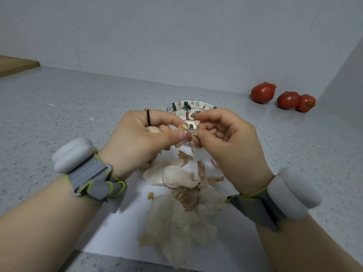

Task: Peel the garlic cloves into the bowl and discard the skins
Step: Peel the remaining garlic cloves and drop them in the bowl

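My left hand [143, 138] and my right hand [227, 142] meet above the counter, both pinching one garlic clove [184, 128] with loose skin hanging under it. The left hand also holds more garlic [152, 129] tucked in its palm. Behind the fingers sits a patterned bowl [186, 107], mostly hidden by the hands. A heap of papery garlic skins [182, 205] lies on a white sheet [121, 228] below the hands.
Three red tomatoes [263, 93] lie at the back right near the wall corner. A wooden board [15, 64] shows at the far left edge. The speckled grey counter [59, 107] stretches to the left and right. Both wrists wear padded straps.
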`<state>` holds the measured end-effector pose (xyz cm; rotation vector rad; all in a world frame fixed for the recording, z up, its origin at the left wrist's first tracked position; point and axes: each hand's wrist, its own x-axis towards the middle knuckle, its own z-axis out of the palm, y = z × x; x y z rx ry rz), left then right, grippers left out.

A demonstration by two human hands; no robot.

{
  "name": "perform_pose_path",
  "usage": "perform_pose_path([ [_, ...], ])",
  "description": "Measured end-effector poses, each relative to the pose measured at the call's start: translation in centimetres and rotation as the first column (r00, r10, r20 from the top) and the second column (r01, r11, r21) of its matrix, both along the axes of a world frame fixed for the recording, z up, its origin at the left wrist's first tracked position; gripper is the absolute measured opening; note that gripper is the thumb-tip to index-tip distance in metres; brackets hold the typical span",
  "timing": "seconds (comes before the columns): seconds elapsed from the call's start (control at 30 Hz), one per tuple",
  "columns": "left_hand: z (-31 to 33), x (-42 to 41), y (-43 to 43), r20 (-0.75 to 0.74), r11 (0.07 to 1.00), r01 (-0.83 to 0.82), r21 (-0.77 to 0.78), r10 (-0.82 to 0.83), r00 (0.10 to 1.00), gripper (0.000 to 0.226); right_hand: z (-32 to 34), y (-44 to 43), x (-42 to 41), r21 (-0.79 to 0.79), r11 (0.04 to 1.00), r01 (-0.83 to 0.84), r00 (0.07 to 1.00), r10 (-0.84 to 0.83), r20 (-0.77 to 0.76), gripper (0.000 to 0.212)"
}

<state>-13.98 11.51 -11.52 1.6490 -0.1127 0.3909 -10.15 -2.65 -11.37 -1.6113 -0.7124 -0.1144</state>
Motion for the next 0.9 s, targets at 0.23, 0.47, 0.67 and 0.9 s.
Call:
perform_pose_path([
  [0.23, 0.45, -0.10, 0.10, 0.010, 0.987, 0.036, -0.157, -0.035, 0.999, 0.015, -0.01, 0.00, -0.03, -0.116, 0.992, 0.054, 0.998, -0.049, 0.040, 0.038],
  [0.47, 0.04, 0.13, 0.26, -0.031, 0.994, 0.058, -0.088, -0.060, 0.998, 0.014, 0.15, 0.00, -0.35, -0.157, 0.982, -0.103, 0.995, 0.102, -0.015, 0.009],
  [0.67, -0.02, -0.09, -0.03, -0.033, 0.998, 0.055, 0.008, -0.055, 0.998, 0.015, -0.15, -0.25, 0.00, -0.218, 0.976, 0.000, 0.997, 0.018, 0.079, 0.007],
  [0.9, -0.22, -0.03, -0.20, 0.011, 0.994, -0.020, 0.111, 0.019, 1.000, 0.010, -0.77, 0.18, 0.28, -0.343, 0.930, 0.131, 0.972, -0.051, 0.231, 0.022],
])
